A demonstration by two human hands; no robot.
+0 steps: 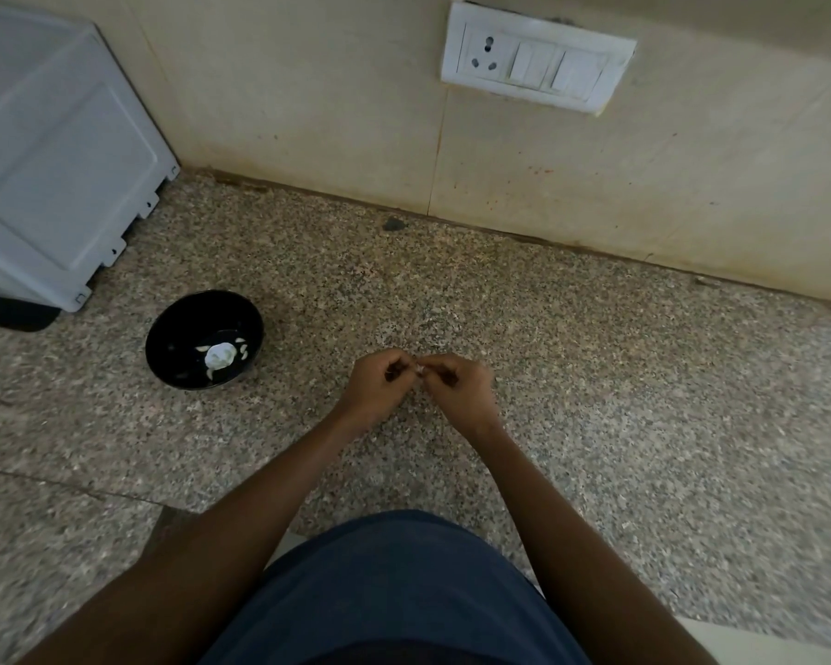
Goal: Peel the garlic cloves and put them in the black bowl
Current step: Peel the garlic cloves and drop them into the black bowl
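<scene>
Peeling, right of the black bowl (204, 339).
Your left hand (374, 387) and right hand (457, 389) both pinch one garlic clove (420, 370) (barely visible). Risk, I judge: it slips free onto the speckled counter (596, 376), away from the bowl.

One black bowl (204, 339) on the speckled surface (596, 376), one garlic bulb (219, 357) inside that bowl with a few loose cloves too small to count, two hands (374, 387) right of the bowl, one switch plate (536, 57) on the wall beyond.
</scene>
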